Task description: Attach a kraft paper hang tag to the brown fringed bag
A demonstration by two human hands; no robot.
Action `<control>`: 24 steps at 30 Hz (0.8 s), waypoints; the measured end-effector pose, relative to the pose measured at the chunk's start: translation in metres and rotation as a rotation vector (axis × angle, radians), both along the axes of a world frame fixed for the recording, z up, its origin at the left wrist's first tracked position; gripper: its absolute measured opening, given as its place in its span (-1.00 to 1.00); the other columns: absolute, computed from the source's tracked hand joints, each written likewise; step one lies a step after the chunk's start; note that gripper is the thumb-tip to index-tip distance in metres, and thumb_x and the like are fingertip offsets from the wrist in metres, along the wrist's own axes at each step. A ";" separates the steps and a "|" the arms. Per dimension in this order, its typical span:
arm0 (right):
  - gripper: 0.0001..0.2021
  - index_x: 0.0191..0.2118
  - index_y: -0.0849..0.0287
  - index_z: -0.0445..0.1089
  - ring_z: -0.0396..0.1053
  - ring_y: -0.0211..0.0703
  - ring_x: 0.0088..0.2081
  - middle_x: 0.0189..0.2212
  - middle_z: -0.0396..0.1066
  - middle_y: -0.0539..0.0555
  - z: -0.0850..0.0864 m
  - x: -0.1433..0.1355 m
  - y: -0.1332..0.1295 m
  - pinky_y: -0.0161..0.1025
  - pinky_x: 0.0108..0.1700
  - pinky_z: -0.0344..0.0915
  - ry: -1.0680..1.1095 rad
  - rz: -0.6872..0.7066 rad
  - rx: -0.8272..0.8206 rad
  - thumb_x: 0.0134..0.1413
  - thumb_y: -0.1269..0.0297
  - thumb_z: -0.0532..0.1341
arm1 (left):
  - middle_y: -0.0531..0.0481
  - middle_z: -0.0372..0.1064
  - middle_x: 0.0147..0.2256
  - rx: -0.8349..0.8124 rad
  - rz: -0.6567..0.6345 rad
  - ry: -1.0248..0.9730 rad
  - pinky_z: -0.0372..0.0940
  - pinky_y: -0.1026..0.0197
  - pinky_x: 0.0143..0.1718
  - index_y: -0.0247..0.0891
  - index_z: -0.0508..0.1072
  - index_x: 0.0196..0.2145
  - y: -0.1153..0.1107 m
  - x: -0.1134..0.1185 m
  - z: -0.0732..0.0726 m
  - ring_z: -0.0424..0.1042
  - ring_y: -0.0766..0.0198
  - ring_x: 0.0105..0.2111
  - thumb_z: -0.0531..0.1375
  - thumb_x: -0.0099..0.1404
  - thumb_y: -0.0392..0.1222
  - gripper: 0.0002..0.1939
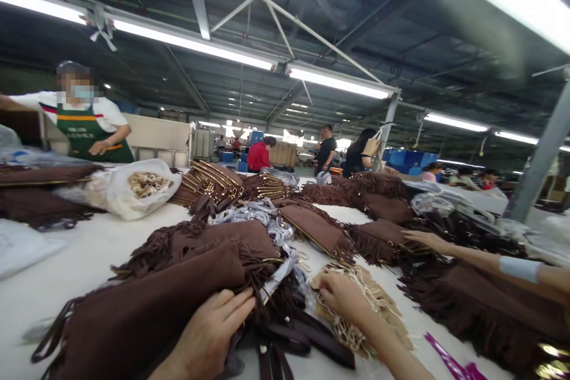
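The left hand [209, 332] is cut off at the wrist by the bottom edge, and its thumb is tucked out of sight against the brown fringed bag [146, 309]; the bag's lower left corner also runs off the frame. The right hand [342, 297] curls its fingertips into the bundle of cream tags [356, 314], so how it grips them cannot be told. The dark straps [289, 344] vanish under the bottom edge. A co-worker's forearm [490, 261] enters from the right edge, its owner unseen. The face of the person in the green apron [84, 130] is blurred, and the distant figures are too small to make out.
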State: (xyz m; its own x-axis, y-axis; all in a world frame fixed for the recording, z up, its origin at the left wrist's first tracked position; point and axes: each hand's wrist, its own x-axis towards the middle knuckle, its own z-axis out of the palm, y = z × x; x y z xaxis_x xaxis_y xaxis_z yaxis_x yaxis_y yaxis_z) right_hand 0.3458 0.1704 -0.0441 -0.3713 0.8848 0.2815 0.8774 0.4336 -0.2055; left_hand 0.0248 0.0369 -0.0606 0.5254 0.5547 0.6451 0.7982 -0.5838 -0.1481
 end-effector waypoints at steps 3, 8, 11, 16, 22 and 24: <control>-0.77 -0.42 0.18 0.43 0.39 -0.05 -0.27 -0.38 0.46 0.13 0.009 0.007 -0.003 -0.21 -0.20 0.18 0.138 0.008 0.098 0.12 0.30 0.05 | -0.10 0.36 0.15 -0.080 -0.010 -0.043 0.41 0.08 0.02 -0.27 0.28 0.18 -0.002 0.001 0.004 0.40 0.10 -0.02 0.01 0.06 -0.52 -0.31; -0.59 -0.23 0.13 0.37 0.36 -0.05 -0.30 -0.35 0.44 0.10 0.039 0.032 -0.014 -0.18 -0.22 0.25 0.532 -0.108 0.213 0.19 -0.09 -0.01 | -0.11 0.42 0.07 -0.080 -0.004 -0.107 0.40 0.05 -0.04 -0.28 0.37 0.11 -0.001 0.005 0.005 0.41 0.07 -0.11 0.00 0.20 -0.52 -0.45; -0.51 -0.26 0.13 0.28 0.10 -0.27 -0.62 -0.65 0.18 -0.08 0.058 0.026 -0.032 -0.35 -0.57 0.04 0.851 -0.063 0.037 0.12 -0.26 0.05 | -0.06 0.49 -0.04 -0.138 -0.034 -0.261 0.35 0.08 -0.14 -0.22 0.47 -0.03 -0.001 0.008 0.011 0.40 0.09 -0.21 0.06 0.31 -0.42 -0.66; -0.35 -0.32 0.17 0.28 0.20 -0.37 -0.63 -0.60 0.33 -0.04 0.080 -0.020 -0.077 -0.50 -0.67 -0.04 1.403 0.132 -0.521 -0.40 -0.21 0.49 | -0.03 0.53 -0.19 -0.346 -0.131 -0.582 0.22 0.15 -0.19 -0.22 0.51 -0.23 -0.007 0.011 0.025 0.41 0.16 -0.26 0.20 0.32 -0.20 -0.89; -0.47 -0.33 0.16 0.28 0.13 -0.44 -0.69 -0.65 0.21 -0.14 0.093 -0.061 -0.110 -0.52 -0.71 0.01 1.543 0.366 -0.857 -0.28 -0.04 0.53 | 0.01 0.51 -0.22 -0.602 -0.053 -0.874 0.19 0.14 -0.05 -0.19 0.52 -0.21 -0.016 0.009 0.034 0.42 0.16 -0.16 0.16 0.25 -0.19 -0.82; -0.50 -0.32 0.16 0.28 0.08 -0.48 -0.71 -0.65 0.18 -0.16 0.091 -0.073 -0.114 -0.52 -0.70 -0.02 1.579 0.484 -0.945 -0.23 0.01 0.52 | 0.00 0.49 -0.19 -0.694 -0.079 -0.948 0.20 0.15 -0.04 -0.21 0.47 -0.19 -0.018 0.008 0.038 0.42 0.15 -0.13 0.15 0.23 -0.20 -0.80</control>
